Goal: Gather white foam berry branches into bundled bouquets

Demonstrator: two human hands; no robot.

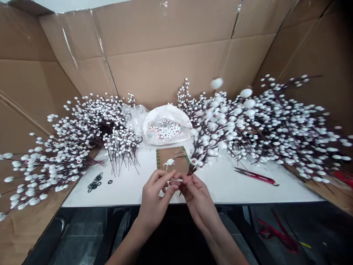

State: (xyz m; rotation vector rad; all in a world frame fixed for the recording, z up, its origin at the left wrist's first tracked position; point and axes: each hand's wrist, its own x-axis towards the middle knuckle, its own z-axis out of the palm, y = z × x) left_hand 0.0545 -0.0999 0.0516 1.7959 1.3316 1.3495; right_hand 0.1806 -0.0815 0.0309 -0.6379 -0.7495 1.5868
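Observation:
My right hand (200,201) is closed around the stems of a bunch of white artificial berry branches (205,141), which leans up and to the right. My left hand (154,198) pinches close beside it, at the stem ends; a small pale piece shows between the fingers, too blurred to name. Just beyond the hands lies a piece of brown cardboard (162,155) with green print, bearing a white glue-like blob (169,162). Behind that sits a white bag (150,138) with many loose white berries (165,128) in it.
More berry branches are heaped at the left (79,125) and right (278,129). Black rubber rings (95,184) lie on the white table (124,191) at left, red-handled snips (257,176) at right. Cardboard walls (171,70) enclose the table. Red ribbon (281,235) lies below.

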